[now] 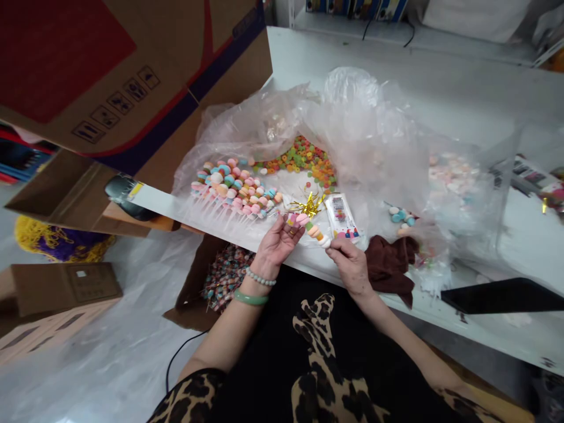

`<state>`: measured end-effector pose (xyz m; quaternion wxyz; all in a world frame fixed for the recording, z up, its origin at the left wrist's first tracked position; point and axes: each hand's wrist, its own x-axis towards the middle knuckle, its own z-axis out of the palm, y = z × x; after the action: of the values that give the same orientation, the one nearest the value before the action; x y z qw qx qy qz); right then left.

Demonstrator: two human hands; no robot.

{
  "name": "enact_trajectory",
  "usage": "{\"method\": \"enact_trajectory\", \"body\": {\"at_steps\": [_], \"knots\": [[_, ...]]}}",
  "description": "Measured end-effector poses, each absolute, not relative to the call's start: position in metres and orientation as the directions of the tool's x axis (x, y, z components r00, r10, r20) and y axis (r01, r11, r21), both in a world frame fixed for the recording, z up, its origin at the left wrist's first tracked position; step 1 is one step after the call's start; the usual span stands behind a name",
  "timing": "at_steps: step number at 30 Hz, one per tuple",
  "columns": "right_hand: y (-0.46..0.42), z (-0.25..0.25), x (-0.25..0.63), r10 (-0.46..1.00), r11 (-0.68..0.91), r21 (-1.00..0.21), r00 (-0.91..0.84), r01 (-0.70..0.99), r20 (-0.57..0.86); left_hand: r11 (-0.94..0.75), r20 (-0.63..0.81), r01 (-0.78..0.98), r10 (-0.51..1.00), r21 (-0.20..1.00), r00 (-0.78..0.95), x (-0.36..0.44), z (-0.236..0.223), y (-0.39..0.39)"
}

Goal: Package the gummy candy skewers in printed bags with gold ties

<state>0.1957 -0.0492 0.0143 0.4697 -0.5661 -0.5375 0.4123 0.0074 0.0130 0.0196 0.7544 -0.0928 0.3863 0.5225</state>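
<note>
A candy skewer (314, 230) threaded with pink, green, orange and white pieces spans the gap between my hands, above the table's front edge. My left hand (277, 244), palm up, has its fingers closed around the pink end. At the white end, my right hand (350, 264) pinches the skewer between thumb and fingers. Just beyond them lie a gold tinsel tie (309, 204) and a white printed packet (341, 216). Many finished-looking skewers (238, 187) with white sticks are laid in a row to the left. Small fruit-coloured ring candies (304, 158) are heaped behind.
Clear plastic bags (365, 135) cover much of the white table (462, 100). A large cardboard box (176, 41) stands at the left. Below the edge, an open carton (194, 299) holds many wrapped candies. A brown cloth (390, 264) and a black flat device (506, 295) lie rightward.
</note>
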Motion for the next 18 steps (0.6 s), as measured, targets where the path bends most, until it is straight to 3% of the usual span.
{"method": "enact_trajectory", "body": {"at_steps": [7,11,15,18], "knots": [[-0.051,0.005,0.201,0.957,0.254,-0.840,0.002,0.479,0.291,0.391,-0.648,-0.867,0.754,0.309,0.109,0.004,0.021,0.013],[-0.054,0.006,0.203,0.932,0.328,-0.710,-0.089,0.623,0.352,0.327,-0.495,-0.774,0.869,0.542,0.021,0.008,0.016,0.010],[-0.051,0.005,0.203,0.956,0.285,-0.786,-0.101,0.549,0.277,0.328,-0.371,-0.624,0.926,0.710,0.065,0.008,0.014,0.006],[-0.049,0.001,0.199,0.997,0.063,-0.933,-0.063,0.354,0.044,0.352,-0.356,-0.578,0.928,0.736,0.111,0.006,0.014,0.004]]}}
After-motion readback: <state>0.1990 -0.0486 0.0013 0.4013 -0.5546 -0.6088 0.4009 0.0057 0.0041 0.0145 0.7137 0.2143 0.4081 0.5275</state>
